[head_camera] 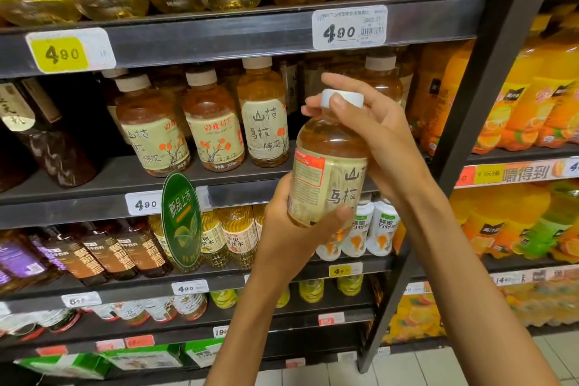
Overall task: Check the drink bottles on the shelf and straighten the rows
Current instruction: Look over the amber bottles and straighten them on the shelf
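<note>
**Amber tea bottle held off the shelf in both hands**

Amber drink fills most of what I see on the middle shelf (94, 178). Going from the left: dark bottles (53, 147) stand at the far left of that shelf, then three cream-labelled bottles (206, 125) form a front row, upright and just beside one another, with more behind them. Below their shelf edge hangs a green leaf-shaped sign (181, 222), next to a 4.90 price tag (144, 204).

Right of the row, I see the left hand (291, 222) curled round the lower body of a held bottle (329, 166), thumb across the front of the label. That bottle is near me, in front of the shelf and clear of it, tilted slightly, with its label turned partly away. Its white cap (343, 98) is pinched by the right hand (379, 135), whose fingers wrap over the top and down the neck.

Farther right, past the dark upright post (470, 147), orange juice bottles (532, 110) fill the neighbouring shelves.
</note>
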Available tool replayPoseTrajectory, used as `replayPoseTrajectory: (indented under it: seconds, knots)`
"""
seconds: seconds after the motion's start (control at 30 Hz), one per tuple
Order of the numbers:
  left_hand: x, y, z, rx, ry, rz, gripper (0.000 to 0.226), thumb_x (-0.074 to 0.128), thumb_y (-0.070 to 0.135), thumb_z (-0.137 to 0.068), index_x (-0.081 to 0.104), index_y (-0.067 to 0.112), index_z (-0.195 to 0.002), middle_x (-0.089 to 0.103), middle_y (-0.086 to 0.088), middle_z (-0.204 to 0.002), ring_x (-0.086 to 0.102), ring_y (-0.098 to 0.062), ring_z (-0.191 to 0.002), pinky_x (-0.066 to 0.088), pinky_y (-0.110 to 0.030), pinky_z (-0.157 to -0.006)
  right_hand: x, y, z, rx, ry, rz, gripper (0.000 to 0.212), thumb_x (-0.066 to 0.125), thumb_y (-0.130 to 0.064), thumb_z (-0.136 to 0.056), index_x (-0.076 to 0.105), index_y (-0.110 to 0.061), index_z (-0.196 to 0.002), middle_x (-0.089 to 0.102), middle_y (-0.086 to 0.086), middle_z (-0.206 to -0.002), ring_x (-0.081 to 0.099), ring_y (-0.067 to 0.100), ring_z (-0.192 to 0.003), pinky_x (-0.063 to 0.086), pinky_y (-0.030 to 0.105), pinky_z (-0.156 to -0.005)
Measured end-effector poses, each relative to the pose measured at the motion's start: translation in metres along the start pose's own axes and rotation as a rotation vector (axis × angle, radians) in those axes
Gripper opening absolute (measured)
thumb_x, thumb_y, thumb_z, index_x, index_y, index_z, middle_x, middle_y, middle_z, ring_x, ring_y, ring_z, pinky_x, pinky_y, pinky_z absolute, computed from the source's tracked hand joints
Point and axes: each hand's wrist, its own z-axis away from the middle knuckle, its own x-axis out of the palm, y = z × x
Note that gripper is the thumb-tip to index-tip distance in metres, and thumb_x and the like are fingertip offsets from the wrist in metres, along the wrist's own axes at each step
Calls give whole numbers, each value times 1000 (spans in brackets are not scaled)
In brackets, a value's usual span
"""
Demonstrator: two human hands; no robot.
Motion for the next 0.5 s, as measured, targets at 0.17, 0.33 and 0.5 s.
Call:
replayPoseTrajectory:
  seconds: [0.17,0.33,0.5]
  knots:
    - [1,-2,0,22,-55,30,55,73,38,-65,54,30,-115,73,7,-105,71,-12,-93,56,-21,-67,-4,0,-1,16,-157,-38,42,45,-24,-92,52,-8,-130,67,11,-122,61,28,-118,50,41,-99]
    - [2,-5,-6,25,-67,27,76,81,52,-60,49,28,-124,70,8,-115,66,-10,-107,54,-22,-80,1,1,1,-21,-126,-28,26,55,-25,-88,64,-11,-108,73,4,-97,66,25,-98,54,38,-86]
    - [5,-16,-9,106,14,-78,85,82,27,-68,35,26,-139,59,7,-129,56,-9,-121,52,-27,-94,8,-4,5,-168,-46,83,25,63,-29,-82,65,-18,-105,71,3,-101,66,18,-97,53,31,-82]
